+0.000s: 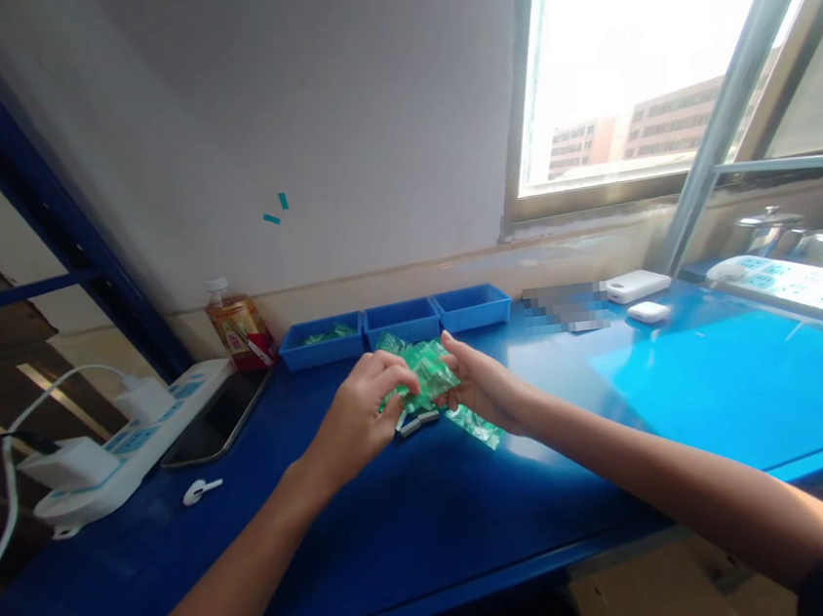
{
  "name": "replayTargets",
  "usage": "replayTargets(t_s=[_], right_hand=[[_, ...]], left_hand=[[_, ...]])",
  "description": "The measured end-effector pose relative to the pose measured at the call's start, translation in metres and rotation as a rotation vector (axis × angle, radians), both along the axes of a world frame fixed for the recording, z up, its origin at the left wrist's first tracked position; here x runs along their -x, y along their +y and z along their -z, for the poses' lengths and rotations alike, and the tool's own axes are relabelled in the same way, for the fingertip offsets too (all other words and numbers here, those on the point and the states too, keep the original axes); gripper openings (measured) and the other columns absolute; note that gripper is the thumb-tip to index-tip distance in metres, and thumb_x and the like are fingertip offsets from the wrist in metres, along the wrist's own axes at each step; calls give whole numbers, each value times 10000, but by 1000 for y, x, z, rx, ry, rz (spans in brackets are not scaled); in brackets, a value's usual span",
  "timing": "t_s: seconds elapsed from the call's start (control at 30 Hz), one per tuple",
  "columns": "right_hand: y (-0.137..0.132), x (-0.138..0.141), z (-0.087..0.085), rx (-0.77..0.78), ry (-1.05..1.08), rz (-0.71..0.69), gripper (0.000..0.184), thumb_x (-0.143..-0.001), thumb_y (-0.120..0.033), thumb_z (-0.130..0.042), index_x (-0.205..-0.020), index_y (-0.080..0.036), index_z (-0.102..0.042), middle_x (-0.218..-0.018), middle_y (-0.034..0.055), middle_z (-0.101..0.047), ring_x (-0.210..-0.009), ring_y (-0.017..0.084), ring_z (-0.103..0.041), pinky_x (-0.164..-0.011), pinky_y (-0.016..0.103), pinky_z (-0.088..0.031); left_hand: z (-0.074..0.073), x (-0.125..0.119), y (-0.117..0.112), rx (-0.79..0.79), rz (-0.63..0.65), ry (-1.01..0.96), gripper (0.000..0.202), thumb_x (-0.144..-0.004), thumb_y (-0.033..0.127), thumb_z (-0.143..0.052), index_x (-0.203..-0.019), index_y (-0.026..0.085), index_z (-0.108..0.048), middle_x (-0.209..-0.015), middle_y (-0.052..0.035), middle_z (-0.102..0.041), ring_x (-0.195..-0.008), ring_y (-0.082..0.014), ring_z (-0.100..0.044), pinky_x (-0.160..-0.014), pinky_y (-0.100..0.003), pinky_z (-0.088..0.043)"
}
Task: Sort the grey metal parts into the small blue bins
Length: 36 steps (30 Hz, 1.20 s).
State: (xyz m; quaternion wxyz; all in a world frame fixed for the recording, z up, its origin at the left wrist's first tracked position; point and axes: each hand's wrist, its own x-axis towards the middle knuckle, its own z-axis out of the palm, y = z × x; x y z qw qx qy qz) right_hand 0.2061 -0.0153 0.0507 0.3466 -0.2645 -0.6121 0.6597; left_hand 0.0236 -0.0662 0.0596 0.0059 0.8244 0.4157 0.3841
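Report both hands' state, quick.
Left hand: partly curled at the green plastic; grip cannot be told.
Right hand: closed, holding the green plastic.

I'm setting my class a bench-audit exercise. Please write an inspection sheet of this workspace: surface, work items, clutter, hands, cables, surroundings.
Surface: blue tabletop, brightly lit at right.
Work items: green plastic packaging; green packet below it; small pieces nearby; left tray with green packets inside, beside middle tray and right tray.
Clutter: phone, earbud, drink bottle, larger white case, smaller white case.
Hands: right hand holds the packaging; left hand has curled fingers at it, grip unclear.
Cables: white cable and black cable at the left power strip.
Surroundings: wall behind; window at right; pixelated patch on the tabletop unreadable.
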Motion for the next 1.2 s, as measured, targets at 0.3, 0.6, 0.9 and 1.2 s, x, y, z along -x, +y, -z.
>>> replayTargets(t_s=[0.3,0.6,0.9,1.2], right_hand=[[3,-4,7,-895,-240,387,204,-878,-265,-492,-723,-167,-583,-646,-3,-499,-621,128,-460,-575,257,-362],[-8,-4,11,-1185,-312,353,418,-756,-64,-518,-1136,-210,-614,-1137,113,-491,-1077,238,-472,-887,395,-448],[-2,-5,-8,-58,-14,173,460,-816,-571,-541,-914,-133,-642,-791,68,-613,-749,175,-588,-694,298,-459],[0,-1,1,-235,-16,318,288,-743,-359,-659,-914,-132,-617,-772,32,-628,-704,146,-574,-641,275,-450]], left_hand=[[7,1,7,376,-116,-299,253,-862,377,-507,-892,183,-666,-868,-55,-652,-828,-197,-573,-733,-300,-427],[9,0,12,756,-9,-838,269,-753,385,-670,-870,145,-635,-744,-2,-611,-600,-87,-524,-547,-191,-385],[12,1,11,222,-65,-545,143,-829,319,-607,-888,190,-625,-893,-32,-642,-836,-170,-607,-713,-268,-492],[15,-7,1,35,-10,-53,167,-833,251,-590,-979,242,-671,-1141,-71,-576,-1103,-221,-509,-958,-372,-410]])
